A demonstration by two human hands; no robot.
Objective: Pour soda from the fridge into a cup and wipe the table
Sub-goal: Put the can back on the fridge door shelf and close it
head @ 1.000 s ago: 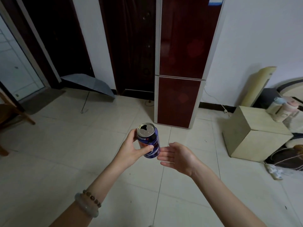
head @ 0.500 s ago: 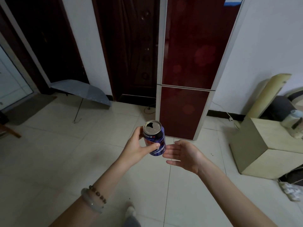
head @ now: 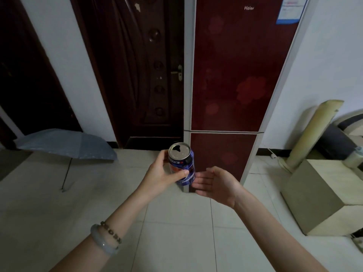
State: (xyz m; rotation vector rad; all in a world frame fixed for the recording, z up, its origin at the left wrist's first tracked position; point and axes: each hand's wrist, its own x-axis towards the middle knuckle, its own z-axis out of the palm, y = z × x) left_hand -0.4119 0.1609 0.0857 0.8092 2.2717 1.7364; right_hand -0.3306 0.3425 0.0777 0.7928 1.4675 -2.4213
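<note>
Blue soda can [head: 186, 162] in left hand [head: 160, 173], label partly hidden by curled fingers [head: 164, 156]; right hand [head: 218, 183] alongside, fingers straight, empty.

I count one soda can [head: 181, 163], two hands (left hand [head: 161, 174], right hand [head: 216, 183]), one fridge [head: 235, 75], one umbrella [head: 66, 144] far left, two bracelets [head: 103, 243].

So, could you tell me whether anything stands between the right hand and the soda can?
Nothing visible does. The right hand lies open, palm up, with its fingertips right beside the soda can, which the left hand grips around its side.
</note>
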